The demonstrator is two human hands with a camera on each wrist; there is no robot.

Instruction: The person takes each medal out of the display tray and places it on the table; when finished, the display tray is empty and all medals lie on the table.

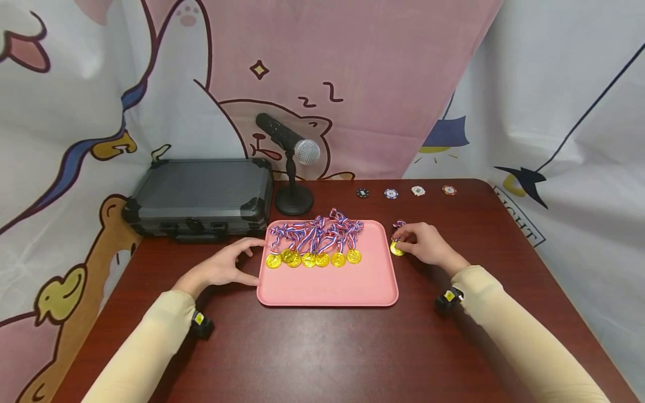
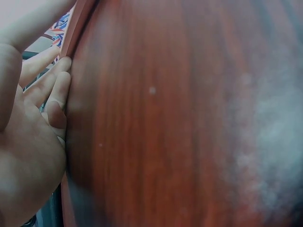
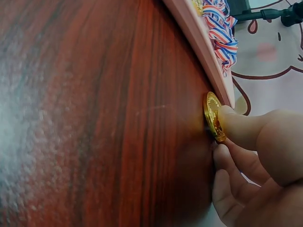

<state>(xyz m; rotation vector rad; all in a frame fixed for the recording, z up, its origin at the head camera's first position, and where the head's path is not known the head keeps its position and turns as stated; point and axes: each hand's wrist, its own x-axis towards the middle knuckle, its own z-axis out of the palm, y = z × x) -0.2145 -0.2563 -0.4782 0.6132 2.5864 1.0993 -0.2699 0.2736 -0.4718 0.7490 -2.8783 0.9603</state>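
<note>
A pink tray [image 1: 327, 288] lies on the table with several gold medals [image 1: 308, 259] side by side in it, their red, white and blue ribbons [image 1: 317, 230] bunched behind them. My left hand [image 1: 227, 265] rests at the tray's left edge, thumb and fingers spread apart, fingertips right at the rim. Just beyond the tray's right edge, my right hand [image 1: 427, 244] pinches another gold medal [image 3: 214, 116] between thumb and fingers, close over the table. Part of that medal's ribbon [image 1: 400, 224] shows behind the fingers.
Behind the tray at left sits a closed black case [image 1: 201, 187]. A microphone [image 1: 287, 137] on a round-based stand is beside it. Several poker chips [image 1: 391, 193] form a row along the table's [image 1: 322, 358] back edge. A printed curtain [image 1: 363, 67] hangs around.
</note>
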